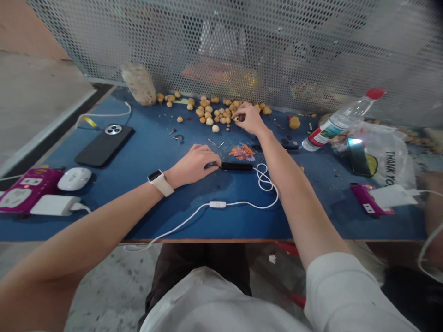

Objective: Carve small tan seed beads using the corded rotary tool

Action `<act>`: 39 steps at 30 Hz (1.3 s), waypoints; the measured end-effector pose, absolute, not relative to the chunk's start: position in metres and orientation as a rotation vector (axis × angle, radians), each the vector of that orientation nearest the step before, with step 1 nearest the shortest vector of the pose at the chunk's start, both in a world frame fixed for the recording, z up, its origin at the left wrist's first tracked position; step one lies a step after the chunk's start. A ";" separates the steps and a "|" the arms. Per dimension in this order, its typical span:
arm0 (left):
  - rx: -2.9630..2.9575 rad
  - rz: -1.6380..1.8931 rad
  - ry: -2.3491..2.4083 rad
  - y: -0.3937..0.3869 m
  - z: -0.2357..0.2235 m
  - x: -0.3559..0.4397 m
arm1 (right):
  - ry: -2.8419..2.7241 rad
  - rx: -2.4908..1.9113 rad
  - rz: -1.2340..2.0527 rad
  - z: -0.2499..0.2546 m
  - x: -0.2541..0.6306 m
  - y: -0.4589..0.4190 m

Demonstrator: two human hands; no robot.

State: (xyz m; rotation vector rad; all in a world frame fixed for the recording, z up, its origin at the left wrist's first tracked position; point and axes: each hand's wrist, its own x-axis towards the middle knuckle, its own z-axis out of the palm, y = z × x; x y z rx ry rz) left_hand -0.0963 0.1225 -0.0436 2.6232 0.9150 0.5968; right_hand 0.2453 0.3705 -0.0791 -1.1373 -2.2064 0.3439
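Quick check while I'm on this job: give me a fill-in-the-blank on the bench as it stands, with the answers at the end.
The smartwatch is on the ____ wrist. The tabletop under the right hand and the round tan balls is ____. The plastic water bottle has a ____ cap. The left hand rests on a ____ rod.

Answers: left; blue; red; black.

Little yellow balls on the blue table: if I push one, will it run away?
Probably! The little yellow balls look round, so one would likely roll across the flat blue table. They look small and perhaps light, so a soft push might be enough. The perforated metal screen behind them could stop one rolling that way.
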 end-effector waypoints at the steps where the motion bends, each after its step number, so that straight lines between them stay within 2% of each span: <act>1: 2.621 0.596 0.915 0.122 -0.043 -0.096 | -2.211 -1.135 0.341 -0.079 0.245 0.370; 39: 2.619 0.613 0.922 0.124 -0.047 -0.096 | -2.321 -1.167 0.277 -0.076 0.222 0.362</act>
